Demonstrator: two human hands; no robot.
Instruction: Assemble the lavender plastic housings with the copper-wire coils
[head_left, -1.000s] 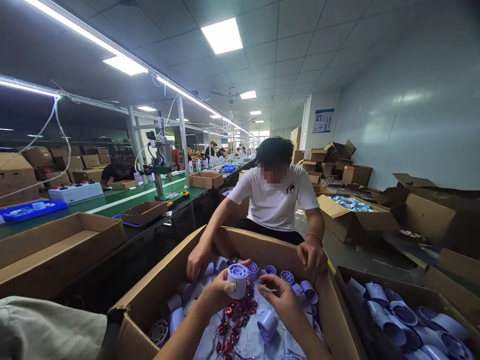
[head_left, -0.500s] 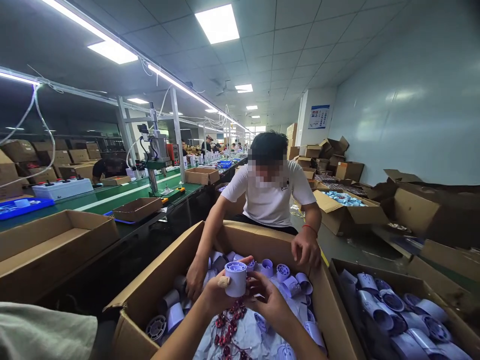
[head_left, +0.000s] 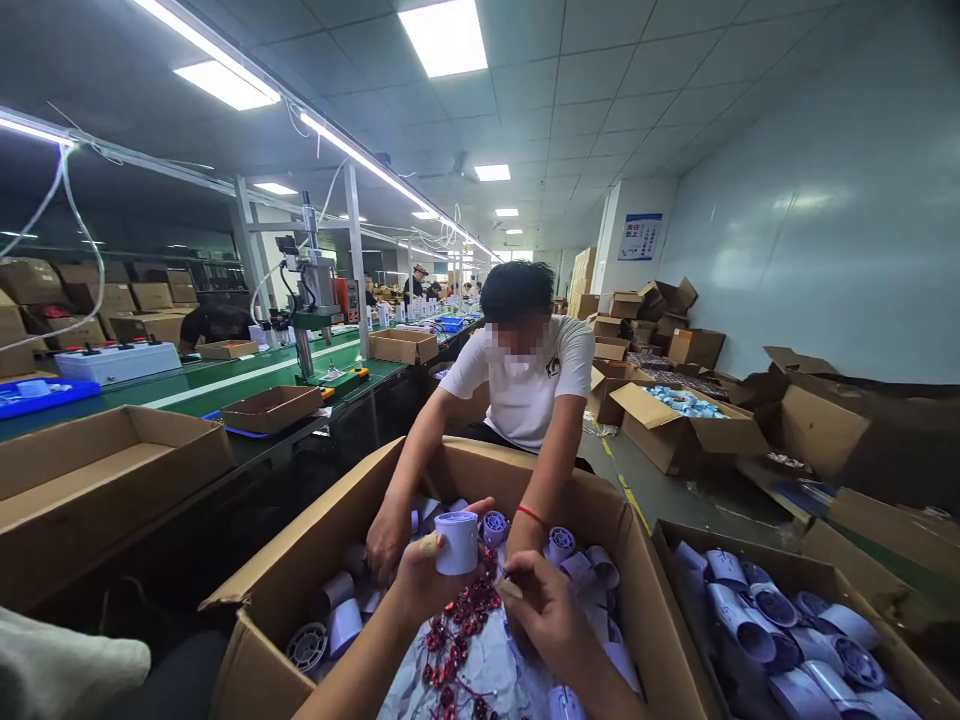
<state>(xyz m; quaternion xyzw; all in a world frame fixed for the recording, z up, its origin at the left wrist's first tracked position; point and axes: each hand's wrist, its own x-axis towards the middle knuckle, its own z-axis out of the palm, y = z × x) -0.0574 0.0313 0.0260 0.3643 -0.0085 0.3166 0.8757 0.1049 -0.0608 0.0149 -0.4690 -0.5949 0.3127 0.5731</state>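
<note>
My left hand [head_left: 427,575] is wrapped round a white plastic cylinder [head_left: 456,545], held upright above the large cardboard box. To its right, my right hand [head_left: 544,600] is closed in a pinch. Something thin and dark shows at its fingertips, too small to name. Strings of shiny red beads [head_left: 450,640] run up between my hands over crumpled white paper [head_left: 480,660]. Whether my right fingers touch the beads is unclear. Similar plastic cylinders, such as one with a spoked end [head_left: 307,648], lie along the box's sides.
Across the large cardboard box [head_left: 315,545], a co-worker [head_left: 525,390] in a white shirt reaches in with both arms. At right stands another box [head_left: 675,560] full of cylinders. A green conveyor line [head_left: 202,375] with a press [head_left: 311,290] runs along the left.
My right hand has moved away from the cylinder and closed into a pinch. My left hand has shifted slightly left with the cylinder, now tilted. The co-worker's arm with the red wristband has reached into the box.
</note>
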